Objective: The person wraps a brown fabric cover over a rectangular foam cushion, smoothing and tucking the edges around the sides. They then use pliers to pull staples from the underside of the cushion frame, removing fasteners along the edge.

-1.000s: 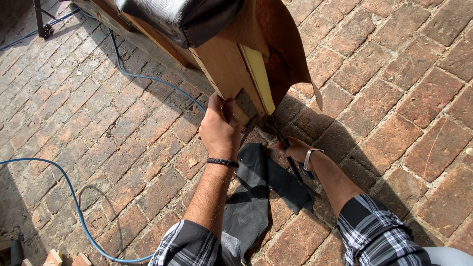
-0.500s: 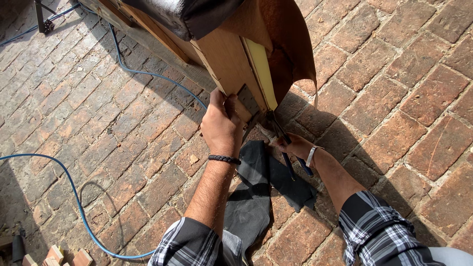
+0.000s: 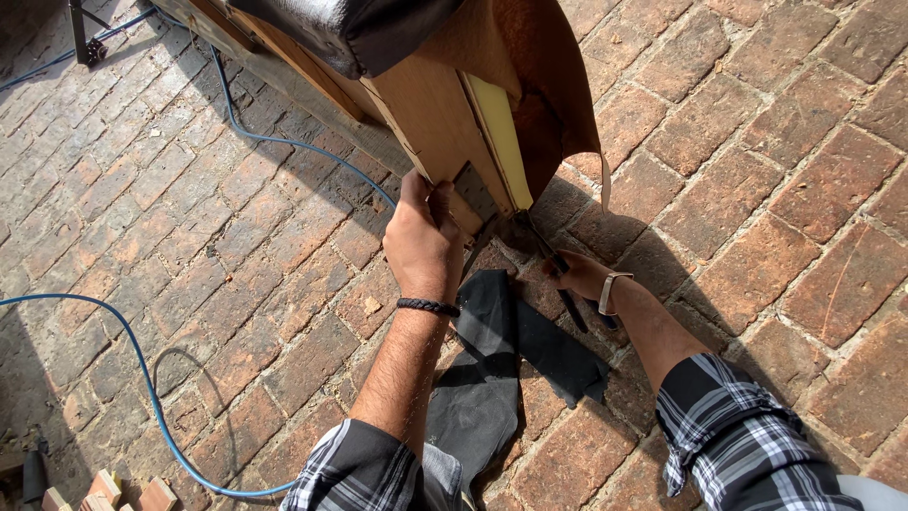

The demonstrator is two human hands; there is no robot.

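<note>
A wooden furniture frame [image 3: 430,114] with yellow foam [image 3: 499,142] and loose brown cover material [image 3: 549,85] hangs over a brick floor. My left hand [image 3: 421,237] grips the lower corner of the frame, pinching a strip of dark fabric [image 3: 476,189] against the wood. My right hand [image 3: 579,276], in shadow below the frame, is closed on a dark long-handled tool [image 3: 558,274] whose tip points up at the frame's bottom edge. A piece of black cloth [image 3: 492,378] lies on the bricks between my forearms.
A blue hose [image 3: 142,369] loops across the bricks at left and runs under the frame. Small wooden blocks [image 3: 104,492] sit at the bottom left. A black metal stand [image 3: 80,33] is at the top left.
My left hand has shifted slightly up along the frame's corner. My right hand with the tool stays low beside the frame's bottom edge.
</note>
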